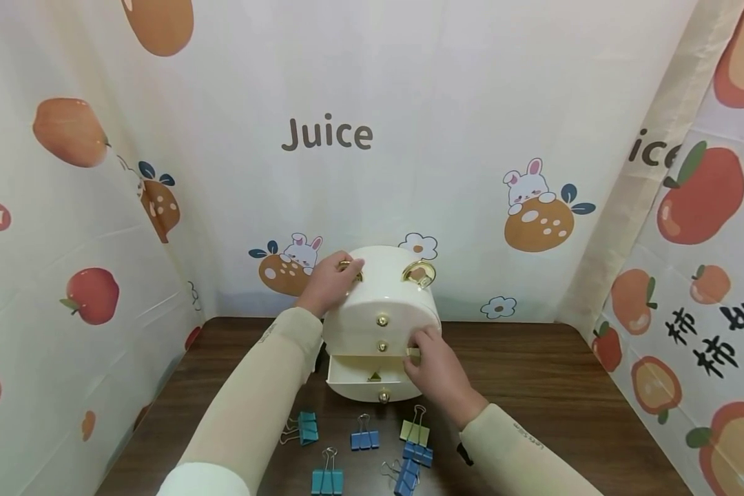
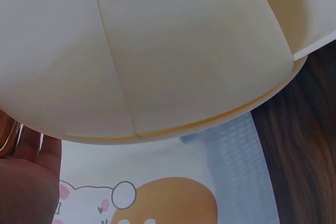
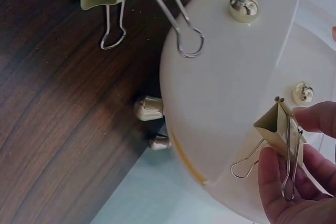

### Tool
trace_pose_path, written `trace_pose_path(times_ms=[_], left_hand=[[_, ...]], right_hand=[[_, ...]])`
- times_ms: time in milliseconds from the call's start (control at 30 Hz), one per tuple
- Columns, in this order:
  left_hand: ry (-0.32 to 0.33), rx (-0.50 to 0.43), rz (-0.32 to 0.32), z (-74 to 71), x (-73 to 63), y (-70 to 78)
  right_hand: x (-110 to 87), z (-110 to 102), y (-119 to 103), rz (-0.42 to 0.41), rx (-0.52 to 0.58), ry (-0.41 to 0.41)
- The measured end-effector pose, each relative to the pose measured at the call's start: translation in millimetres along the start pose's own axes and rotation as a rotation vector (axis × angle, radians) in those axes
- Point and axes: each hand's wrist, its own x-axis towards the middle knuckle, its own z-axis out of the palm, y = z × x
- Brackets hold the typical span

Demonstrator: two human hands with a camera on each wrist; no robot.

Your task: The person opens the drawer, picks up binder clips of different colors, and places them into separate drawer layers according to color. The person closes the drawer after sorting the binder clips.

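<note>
Right hand (image 1: 439,375) pinches pale-yellow binder clip (image 3: 280,134) near open bottom drawer (image 1: 355,392); left hand (image 1: 327,284) seemingly curled round gold handle (image 2: 7,134).

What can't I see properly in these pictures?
Left gold handle: head view, partly behind the left hand; left wrist view, cut off by the left edge.
Small thing in the open drawer: head view, lower part behind the drawer's front.
Right sleeve's writing: head view, too small to read.
</note>
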Motion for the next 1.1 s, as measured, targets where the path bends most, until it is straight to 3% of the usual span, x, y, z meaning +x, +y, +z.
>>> trace_pose_path(times_ms=[1100], left_hand=[[-0.001,-0.006,-0.015,-0.1,-0.2,0.9]], right_hand=[[-8.5,12,6,0.057,0.035,-0.036]])
